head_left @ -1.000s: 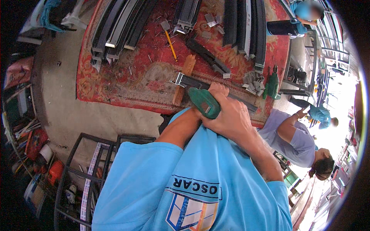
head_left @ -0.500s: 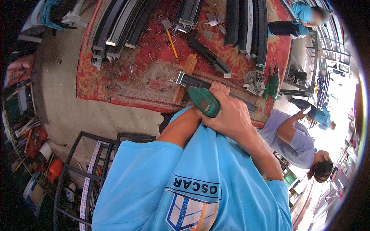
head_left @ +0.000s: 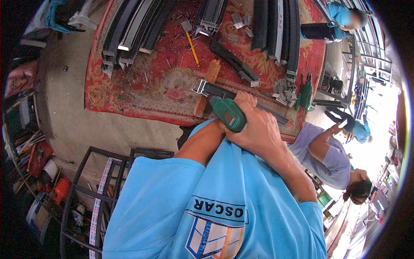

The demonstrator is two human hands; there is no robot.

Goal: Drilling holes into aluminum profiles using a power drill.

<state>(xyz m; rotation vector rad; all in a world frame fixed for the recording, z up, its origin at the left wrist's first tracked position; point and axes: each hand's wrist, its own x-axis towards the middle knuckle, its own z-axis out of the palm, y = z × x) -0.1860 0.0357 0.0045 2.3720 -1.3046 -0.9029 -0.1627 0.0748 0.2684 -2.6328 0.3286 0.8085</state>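
My right hand is closed around a green power drill, whose rounded base faces up toward me. Most of the drill is hidden under the hand. My left forearm reaches in under the drill, and the fingers of my left hand are out of sight behind it. Beneath my hands, a black metal profile with a bare silver cut end lies across a brown wooden block. The profile runs on to the right past my right hand's fingers.
A red patterned carpet carries long dark profiles, a yellow pencil, small metal pieces and another green drill. A black frame stands at lower left. A person in a lilac shirt is close on the right.
My hands, the drill and the profile hold almost still. In the right background, a person in blue has shifted position slightly.
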